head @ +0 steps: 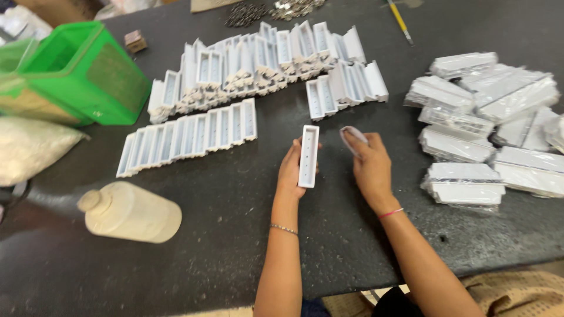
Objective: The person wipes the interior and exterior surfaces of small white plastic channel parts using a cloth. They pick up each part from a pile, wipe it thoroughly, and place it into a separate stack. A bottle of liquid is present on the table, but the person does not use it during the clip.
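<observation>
Two bare hands over the dark speckled counter (235, 194): left hand (290, 170) clamped around a long white rectangular plastic housing (308, 155), held lengthwise with its hollow, hole-dotted face up; right hand (370, 167) just beside it, fingers closed on a small pale cloth pad (352, 138). Beyond them, rows of matching white plastic housings (235, 76) standing on edge; to the right, a heap of plastic-wrapped white packs (487, 123). At left, a green plastic box (88, 70), and a cream plastic bottle (132, 211) lying on its side.
</observation>
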